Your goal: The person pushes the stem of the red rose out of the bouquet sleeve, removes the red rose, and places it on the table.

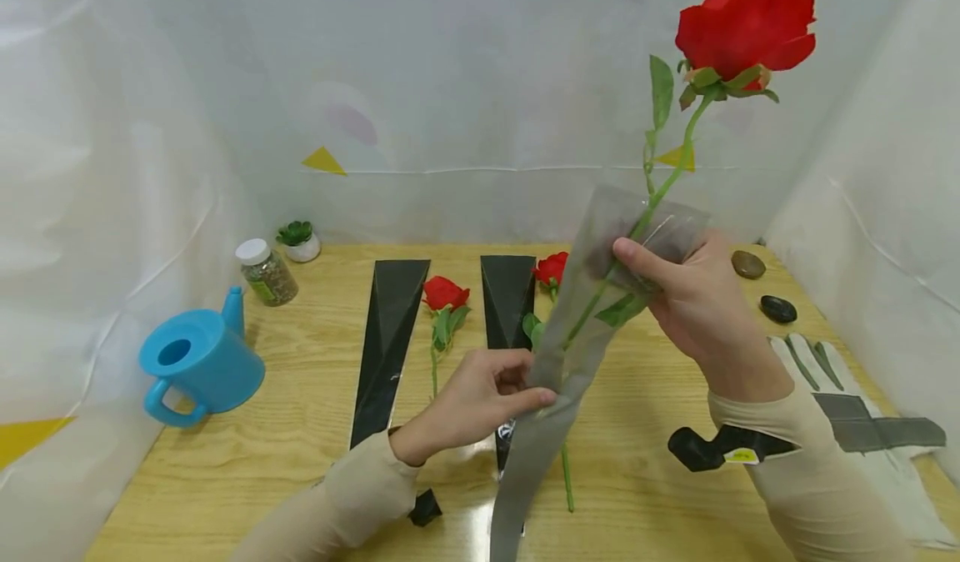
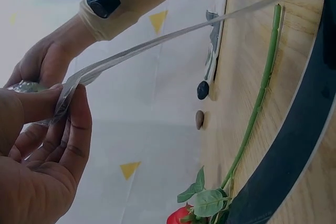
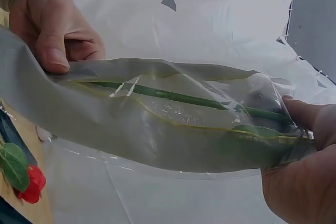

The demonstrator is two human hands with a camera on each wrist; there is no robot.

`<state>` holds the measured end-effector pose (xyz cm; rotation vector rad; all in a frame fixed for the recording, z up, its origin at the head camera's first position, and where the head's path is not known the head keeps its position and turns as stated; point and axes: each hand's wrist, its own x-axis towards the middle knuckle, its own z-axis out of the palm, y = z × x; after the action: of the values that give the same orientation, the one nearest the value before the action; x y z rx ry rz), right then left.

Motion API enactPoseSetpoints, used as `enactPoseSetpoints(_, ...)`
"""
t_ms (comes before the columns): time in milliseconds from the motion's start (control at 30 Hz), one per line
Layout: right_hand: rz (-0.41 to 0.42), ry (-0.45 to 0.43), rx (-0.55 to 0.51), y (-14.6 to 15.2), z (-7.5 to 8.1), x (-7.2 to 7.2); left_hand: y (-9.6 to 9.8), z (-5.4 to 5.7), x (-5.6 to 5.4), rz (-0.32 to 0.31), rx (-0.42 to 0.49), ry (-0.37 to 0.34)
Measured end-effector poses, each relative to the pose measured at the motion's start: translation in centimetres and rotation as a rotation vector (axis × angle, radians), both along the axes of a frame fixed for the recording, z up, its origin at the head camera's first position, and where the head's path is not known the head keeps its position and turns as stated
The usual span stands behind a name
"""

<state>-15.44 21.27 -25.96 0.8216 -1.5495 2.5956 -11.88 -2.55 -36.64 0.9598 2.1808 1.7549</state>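
A long-stemmed red rose (image 1: 750, 28) tilts up to the right, its bloom above a grey flower sleeve (image 1: 540, 462) with a clear front. Its lower stem (image 3: 178, 96) runs inside the sleeve, seen through the clear film in the right wrist view. My right hand (image 1: 693, 312) grips the sleeve and stem near the sleeve's mouth, thumb over the stem. Lower down, my left hand (image 1: 480, 399) pinches the sleeve's edge between thumb and fingers. The sleeve's narrow tail hangs toward the front of the table.
Two black sleeves (image 1: 390, 328) and two smaller-looking roses (image 1: 446, 293) lie on the table (image 1: 300, 429). At left stand a blue watering can (image 1: 206, 366), a jar (image 1: 270, 278) and a potted succulent (image 1: 302, 248). Stones (image 1: 778, 309) and gloves (image 1: 862, 429) lie at right.
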Motion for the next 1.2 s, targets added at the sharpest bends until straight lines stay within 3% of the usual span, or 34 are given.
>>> enactPoseSetpoints(167,-0.089,0.016,0.031,-1.0,-0.3,0.3,0.0,0.0,0.0,0.025,0.001,0.020)
enactPoseSetpoints(367,-0.312,0.049,0.310,-2.1,-1.4,1.0,0.1,-0.1,0.0,0.027,0.043,0.013)
enactPoseSetpoints(433,-0.347,0.040,0.375,-2.3,-1.9,1.2,0.1,0.0,0.0,0.028,0.055,0.013)
enactPoseSetpoints(733,-0.303,0.058,0.404,-2.3,-2.4,1.5,0.1,0.6,-0.1,0.021,0.063,-0.024)
enactPoseSetpoints(833,-0.325,0.024,0.415,-2.0,-1.8,1.7,-0.2,0.4,-0.1,0.016,-0.025,0.012)
enactPoseSetpoints(1000,-0.258,0.054,0.262,-1.5,-0.7,1.4,-0.9,0.1,-0.1,0.001,-0.166,0.099)
enactPoseSetpoints(1100,-0.274,0.095,0.295,-1.6,-0.5,1.4,-1.1,0.8,-0.3,0.004,-0.142,0.096)
enactPoseSetpoints(1200,-0.347,0.114,0.429,-1.9,-0.5,1.6,-0.9,2.1,-0.4,0.023,-0.060,0.097)
